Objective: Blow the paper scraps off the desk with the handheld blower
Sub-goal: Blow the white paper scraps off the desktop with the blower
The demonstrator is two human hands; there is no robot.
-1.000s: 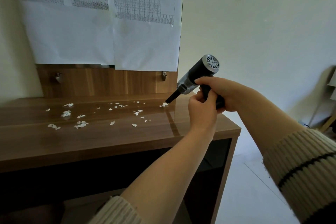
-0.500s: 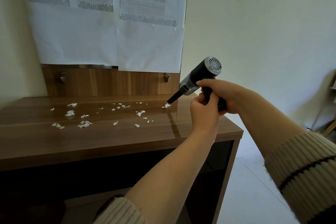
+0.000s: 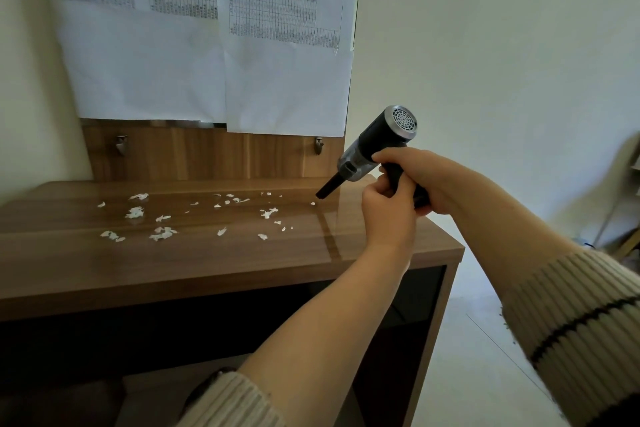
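Both your right hand [image 3: 420, 180] and left hand [image 3: 388, 208] gripped the black-and-silver handheld blower [image 3: 372, 149], nozzle low near the glossy brown wooden desk's [image 3: 207, 267] right edge; white paper scraps [image 3: 162, 234] lay leftward. Sweeping steadily left seemed advisable.

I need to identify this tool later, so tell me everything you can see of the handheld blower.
The handheld blower has a dark barrel, a silver mesh grille at the rear, a grey collar and a narrow black nozzle tilted down-left over the desk. The right hand grips its handle; the left hand closes on the handle below.
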